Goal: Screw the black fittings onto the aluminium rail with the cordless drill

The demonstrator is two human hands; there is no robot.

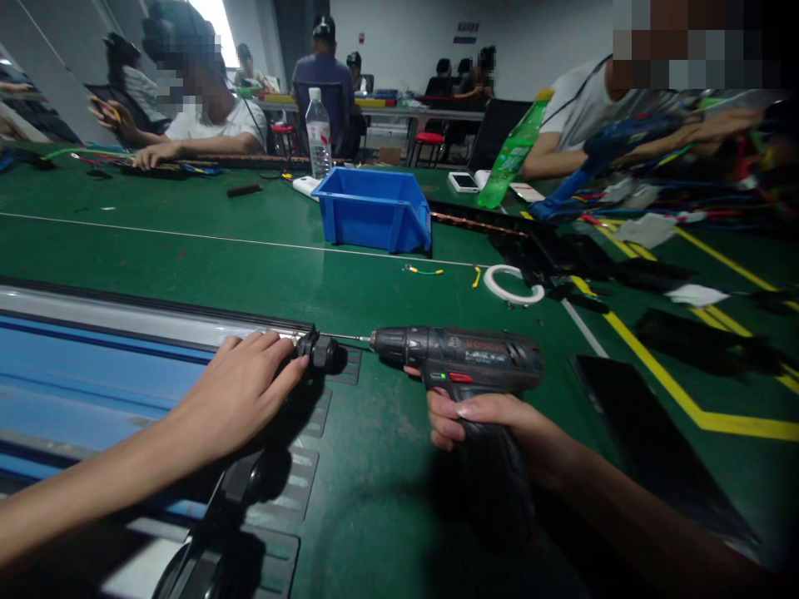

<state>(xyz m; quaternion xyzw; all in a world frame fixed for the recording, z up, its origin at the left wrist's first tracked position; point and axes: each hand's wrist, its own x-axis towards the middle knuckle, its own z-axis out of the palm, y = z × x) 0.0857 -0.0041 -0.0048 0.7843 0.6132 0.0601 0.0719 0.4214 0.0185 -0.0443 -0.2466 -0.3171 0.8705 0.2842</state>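
My right hand [499, 424] is wrapped round the grip of a black cordless drill [468, 353], whose long thin bit [343, 336] points left. The bit's tip reaches the end of a long metal housing [112, 358] with blue and silver faces, lying at the left. My left hand [262, 366] rests over that end, thumb and fingers bent around a black cable gland [321, 351]. What lies under the palm is hidden. More black glands [243, 478] and slotted black end plates [293, 482] show along the housing's edge, nearer to me.
A blue bin [368, 212] stands beyond the drill. A white ring of tape [515, 285], short wires [424, 270] and a black flat panel [655, 441] lie on the green table. Bottles [515, 154] and tangled cables stand farther back, where other people sit working.
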